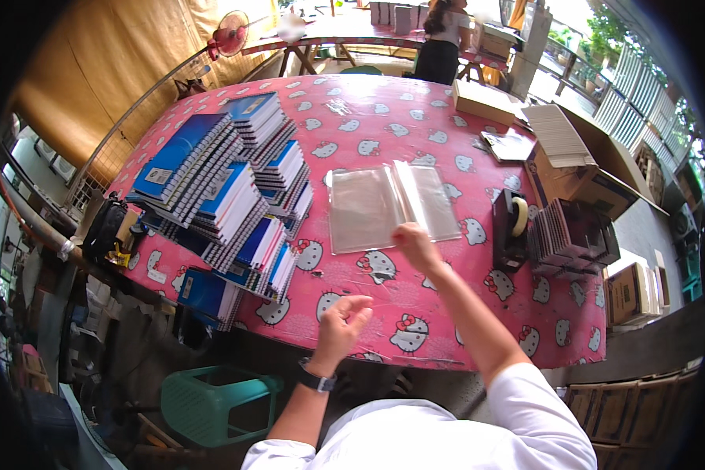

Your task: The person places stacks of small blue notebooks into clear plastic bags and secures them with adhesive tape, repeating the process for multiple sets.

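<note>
- Your right hand (417,247) is pinching, fingers curled shut, the lower edge of the clear plastic sleeves (360,207), where a shiny fold is standing up.
- Your left hand (343,327) is hovering half open, holding nothing, near the front edge of the pink table (439,348).
- The sleeves are lying at mid-frame, directly above your nearer right hand and up-right of your left; their long axis is running left to right.
- Blue spiral notebooks (176,157) are standing stacked left of centre.
- A black tape dispenser (505,244) is sitting right of centre, beside dark spiral-bound books (560,243).
</note>
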Demonstrator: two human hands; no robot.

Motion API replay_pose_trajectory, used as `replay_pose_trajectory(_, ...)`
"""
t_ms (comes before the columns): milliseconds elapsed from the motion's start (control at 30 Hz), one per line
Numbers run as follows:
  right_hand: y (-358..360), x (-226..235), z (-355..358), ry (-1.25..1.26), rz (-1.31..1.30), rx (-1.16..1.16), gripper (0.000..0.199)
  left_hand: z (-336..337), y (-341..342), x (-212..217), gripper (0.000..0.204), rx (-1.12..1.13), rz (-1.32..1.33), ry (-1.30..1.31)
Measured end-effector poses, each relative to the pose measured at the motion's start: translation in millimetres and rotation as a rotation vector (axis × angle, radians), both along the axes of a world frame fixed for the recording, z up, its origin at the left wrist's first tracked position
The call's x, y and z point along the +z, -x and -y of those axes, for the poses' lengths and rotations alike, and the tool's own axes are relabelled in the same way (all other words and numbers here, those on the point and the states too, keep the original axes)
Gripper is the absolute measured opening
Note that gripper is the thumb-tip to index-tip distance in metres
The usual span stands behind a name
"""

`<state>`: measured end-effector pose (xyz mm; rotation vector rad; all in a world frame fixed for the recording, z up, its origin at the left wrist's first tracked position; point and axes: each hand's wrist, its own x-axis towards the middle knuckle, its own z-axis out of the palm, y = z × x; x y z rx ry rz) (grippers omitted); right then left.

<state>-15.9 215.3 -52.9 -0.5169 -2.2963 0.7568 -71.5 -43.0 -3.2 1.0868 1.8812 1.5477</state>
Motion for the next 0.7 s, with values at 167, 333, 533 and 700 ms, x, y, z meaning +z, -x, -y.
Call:
replay_pose_trajectory(167,96,-49,30,0.03,0.393,-0.196,0.021,14,-18,4,0.018,-0.043,-0.021,0.007)
replay_pose_trajectory(333,110,-51,13,0.284,0.415,-0.09,0.021,58,6,-28,0.019,0.154,0.265,0.06)
replay_pose_trajectory(533,89,-53,-60,0.956,-0.159,-0.138,0.022,42,19,-11,0.021,0.068,0.256,0.032)
replay_pose_trajectory(700,1,66,-94,0.397,-1.084,-0.551,0.018,32,27,1,0.043,0.085,0.355,-0.142)
